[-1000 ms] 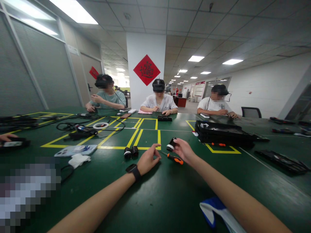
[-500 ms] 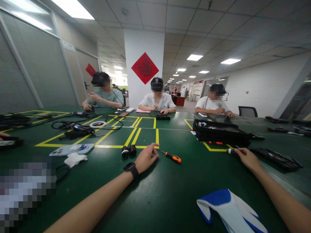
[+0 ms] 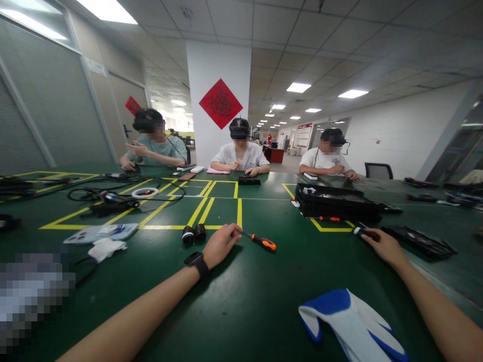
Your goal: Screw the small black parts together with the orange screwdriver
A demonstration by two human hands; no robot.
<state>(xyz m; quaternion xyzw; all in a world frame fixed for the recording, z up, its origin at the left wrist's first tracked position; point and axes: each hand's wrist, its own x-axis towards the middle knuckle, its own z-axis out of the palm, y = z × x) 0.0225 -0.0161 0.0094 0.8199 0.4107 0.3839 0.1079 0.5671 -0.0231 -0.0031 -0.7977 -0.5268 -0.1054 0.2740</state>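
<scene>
My left hand (image 3: 222,246), wearing a dark wristband, rests on the green table with loosely bent fingers and the thumb apart. Its fingertips are beside the tip of an orange-and-black screwdriver (image 3: 264,243); whether they touch it I cannot tell. To the left of that hand stand two black cylindrical parts (image 3: 193,233), one with a white ring. Farther right, my right hand (image 3: 384,245) is closed around a small black cylindrical part with a whitish end (image 3: 356,231), partly hidden by the fingers. A white-and-blue glove (image 3: 352,319) lies between my forearms.
Black trays (image 3: 335,201) are stacked at the right, with another black frame-like part (image 3: 419,241) nearby. Cables (image 3: 109,196), a pale blue phone-like slab (image 3: 101,233) and a crumpled tissue (image 3: 106,248) lie at the left. Three people sit across the table.
The view has shifted slightly, so everything sits a little farther left. My right hand has drawn slightly over the cylindrical part; my left hand stays near the screwdriver tip.
</scene>
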